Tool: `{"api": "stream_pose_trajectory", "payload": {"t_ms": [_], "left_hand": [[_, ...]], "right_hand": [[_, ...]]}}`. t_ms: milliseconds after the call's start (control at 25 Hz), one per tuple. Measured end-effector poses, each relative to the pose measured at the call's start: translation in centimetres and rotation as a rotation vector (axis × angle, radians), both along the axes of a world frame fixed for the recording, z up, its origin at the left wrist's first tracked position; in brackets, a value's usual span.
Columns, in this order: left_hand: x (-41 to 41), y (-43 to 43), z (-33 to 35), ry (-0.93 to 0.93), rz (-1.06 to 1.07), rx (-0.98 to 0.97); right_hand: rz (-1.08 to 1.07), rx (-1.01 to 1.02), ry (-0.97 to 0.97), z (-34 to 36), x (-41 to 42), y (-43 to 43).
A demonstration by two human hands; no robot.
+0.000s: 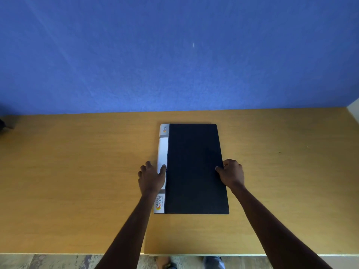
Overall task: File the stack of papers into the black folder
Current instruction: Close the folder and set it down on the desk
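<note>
A black folder [195, 167] lies closed and flat on the wooden table [77, 181], its white spine strip on the left side. My left hand [152, 176] rests on that spine edge with fingers spread and the thumb on the white strip. My right hand [232, 174] holds the folder's right edge, thumb on top of the cover and fingers curled at the side. No loose papers are visible anywhere on the table.
A blue wall [174, 55] rises right behind the table's far edge. A dark object [3, 124] pokes in at the far left edge. The table's front edge [194, 254] runs along the bottom, with floor and feet below it.
</note>
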State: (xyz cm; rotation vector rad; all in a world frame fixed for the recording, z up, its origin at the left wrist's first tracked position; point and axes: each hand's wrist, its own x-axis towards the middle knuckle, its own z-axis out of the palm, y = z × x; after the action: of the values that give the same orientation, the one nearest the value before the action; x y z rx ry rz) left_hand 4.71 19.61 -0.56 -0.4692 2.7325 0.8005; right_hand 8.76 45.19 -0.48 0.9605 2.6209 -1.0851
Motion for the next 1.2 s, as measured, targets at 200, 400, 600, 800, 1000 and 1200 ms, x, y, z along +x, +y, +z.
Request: {"api": "stream_pose_trajectory", "payload": {"t_ms": [200, 400, 600, 800, 1000, 1200], "left_hand": [[-0.7, 1.2, 0.2, -0.038, 0.012, 0.035], [-1.6, 1.3, -0.2, -0.068, 0.025, 0.093], [-2.9, -1.2, -1.2, -0.122, 0.038, 0.515], [-1.7, -1.5, -2.6, -0.148, 0.172, 0.924], [-0.5, -1.8, -3.5, -0.176, 0.24, 1.106], [-0.3, -2.0, -2.7, -0.181, 0.185, 1.238]], "right_hand": [[0.109, 0.174, -0.059, -0.6, 0.3, -0.9], [0.197, 0.253, -0.105, -0.8, 0.6, -1.5], [0.192, 0.277, -0.104, -0.8, 1.0, -1.7], [0.174, 0.25, -0.086, -0.9, 1.3, -1.7], [0.155, 0.159, -0.037, -1.4, 1.0, -0.4], [-0.022, -0.145, 0.162, -1.5, 0.6, 0.2]]}}
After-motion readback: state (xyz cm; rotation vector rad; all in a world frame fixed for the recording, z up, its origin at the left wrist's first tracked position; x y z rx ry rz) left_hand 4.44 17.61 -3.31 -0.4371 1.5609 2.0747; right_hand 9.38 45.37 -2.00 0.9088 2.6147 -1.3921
